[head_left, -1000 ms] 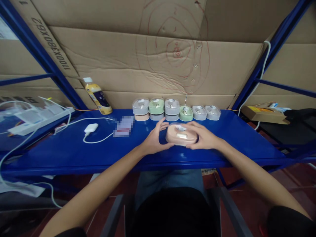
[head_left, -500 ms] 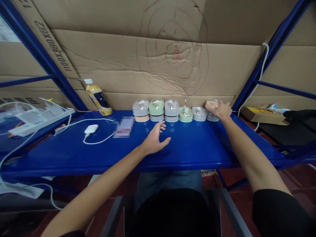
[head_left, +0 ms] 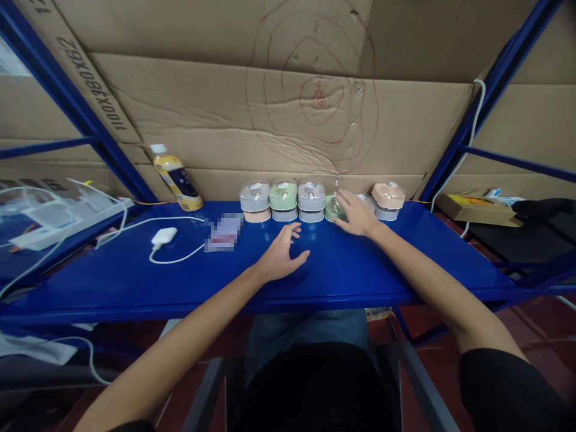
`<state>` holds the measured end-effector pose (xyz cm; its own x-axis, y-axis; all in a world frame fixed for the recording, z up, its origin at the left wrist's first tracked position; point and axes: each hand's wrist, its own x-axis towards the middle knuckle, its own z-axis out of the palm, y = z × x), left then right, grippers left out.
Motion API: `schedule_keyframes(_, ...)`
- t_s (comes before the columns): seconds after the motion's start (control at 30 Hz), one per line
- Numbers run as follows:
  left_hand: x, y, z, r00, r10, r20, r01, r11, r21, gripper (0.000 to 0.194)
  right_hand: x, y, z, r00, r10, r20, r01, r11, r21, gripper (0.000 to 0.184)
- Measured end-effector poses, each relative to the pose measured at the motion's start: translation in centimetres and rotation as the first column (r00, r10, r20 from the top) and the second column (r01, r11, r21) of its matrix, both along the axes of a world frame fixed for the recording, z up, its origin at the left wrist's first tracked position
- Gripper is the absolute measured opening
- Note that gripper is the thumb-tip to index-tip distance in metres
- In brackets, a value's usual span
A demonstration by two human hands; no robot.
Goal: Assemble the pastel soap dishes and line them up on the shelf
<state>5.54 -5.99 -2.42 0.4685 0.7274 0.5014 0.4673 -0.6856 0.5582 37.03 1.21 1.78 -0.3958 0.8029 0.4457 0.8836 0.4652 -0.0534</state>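
Observation:
Along the back of the blue shelf (head_left: 135,270) runs a row of small lidded boxes. A peach box (head_left: 388,194) sits stacked on a grey one at the row's right end. My right hand (head_left: 355,213) hovers with spread fingers over the green box (head_left: 332,208) and the grey box beside it, holding nothing. My left hand (head_left: 281,258) rests open on the shelf in front of the row, fingers apart and empty. Further left stand three two-high stacks: grey on peach (head_left: 254,201), green on grey (head_left: 283,200), and grey on grey (head_left: 311,200).
A yellow bottle (head_left: 176,177) leans against the cardboard wall at the back left. A white charger (head_left: 164,236) with its cable and a blurred card (head_left: 222,232) lie left of my hands. Blue rack posts rise on both sides; a flat carton (head_left: 477,209) lies on the right shelf.
The peach box left both hands at the shelf's middle and now sits stacked at the row's right end. My right hand let go and moved left over the green box. The left hand stayed.

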Motion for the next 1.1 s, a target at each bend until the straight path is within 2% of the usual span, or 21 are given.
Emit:
schedule_keyframes(0.07,-0.1,0.0,-0.1,1.000,0.003,0.000,-0.003,1.000,0.007,0.068,-1.5,-0.3,-0.8,1.000,0.026,0.005,-0.026,0.998,-0.062,0.083)
schedule_keyframes(0.13,-0.1,0.1,-0.1,1.000,0.002,0.004,-0.003,1.000,0.010,0.068,-2.1,-1.4,-0.9,1.000,0.018,-0.002,-0.019,0.998,-0.065,0.075)
schedule_keyframes(0.2,0.0,0.0,-0.1,1.000,0.002,0.013,-0.002,1.000,0.012,0.068,-2.2,-2.9,-0.6,0.999,-0.038,-0.028,0.037,0.999,-0.026,0.069)
schedule_keyframes(0.27,0.2,0.0,0.0,1.000,0.002,0.023,-0.002,1.000,0.008,0.068,-1.9,-4.3,-0.2,0.985,-0.150,-0.089,0.151,0.989,0.001,0.075)
schedule_keyframes(0.33,0.3,-0.1,0.1,1.000,-0.007,0.028,0.007,1.000,-0.006,0.070,-1.8,-5.4,0.1,0.956,-0.263,-0.134,0.254,0.964,-0.076,0.089)
schedule_keyframes(0.4,0.2,-0.2,0.2,0.999,-0.034,0.032,0.036,0.999,-0.039,0.079,-1.9,-6.2,0.3,0.953,-0.283,-0.109,0.253,0.940,-0.227,0.096)
schedule_keyframes(0.43,0.1,-0.1,0.3,0.998,-0.058,0.035,0.060,0.996,-0.063,0.088,-2.1,-6.6,0.5,0.970,-0.228,-0.085,0.194,0.936,-0.293,0.095)
schedule_keyframes(0.5,-0.1,0.0,0.2,0.992,-0.117,0.037,0.121,0.985,-0.120,0.113,-2.8,-7.3,1.0,0.998,0.012,-0.068,-0.036,0.934,-0.357,0.098)
schedule_keyframes(0.57,-0.4,0.1,0.1,0.984,-0.176,0.033,0.179,0.969,-0.170,0.135,-3.7,-8.0,1.5,0.951,0.292,-0.102,-0.309,0.885,-0.348,0.109)
schedule_keyframes(0.6,-0.4,0.1,0.0,0.979,-0.201,0.033,0.204,0.961,-0.188,0.141,-4.2,-8.3,1.8,0.914,0.387,-0.120,-0.404,0.849,-0.341,0.115)
schedule_keyframes(0.67,-0.5,0.1,0.0,0.971,-0.237,0.026,0.237,0.946,-0.221,0.145,-5.2,-8.9,2.1,0.876,0.461,-0.141,-0.480,0.808,-0.343,0.123)
schedule_keyframes(0.73,-0.5,0.0,0.1,0.970,-0.242,0.002,0.235,0.940,-0.249,0.142,-5.8,-9.2,2.1,0.879,0.454,-0.143,-0.474,0.810,-0.346,0.124)
schedule_keyframes(0.8,-0.4,-0.3,0.3,0.975,-0.219,-0.026,0.204,0.943,-0.262,0.137,-5.7,-9.3,2.0,0.878,0.450,-0.163,-0.478,0.819,-0.318,0.117)
schedule_keyframes(0.9,-0.2,-0.6,0.7,0.980,-0.194,-0.040,0.181,0.958,-0.222,0.131,-4.0,-8.5,1.9,0.849,0.459,-0.261,-0.517,0.822,-0.237,0.105)
schedule_keyframes(0.93,-0.2,-0.7,0.8,0.980,-0.193,-0.054,0.180,0.964,-0.196,0.123,-3.0,-8.1,1.8,0.839,0.452,-0.303,-0.521,0.827,-0.212,0.102)
schedule_keyframes(1.0,-0.4,-0.7,1.0,0.975,-0.195,-0.109,0.179,0.974,-0.142,0.097,-0.6,-7.0,1.5,0.834,0.400,-0.381,-0.488,0.856,-0.168,0.095)
schedule_keyframes(1.1,-0.7,-0.7,1.0,0.963,-0.199,-0.182,0.183,0.978,-0.101,0.059,2.8,-5.3,0.6,0.874,0.249,-0.416,-0.332,0.933,-0.139,0.083)
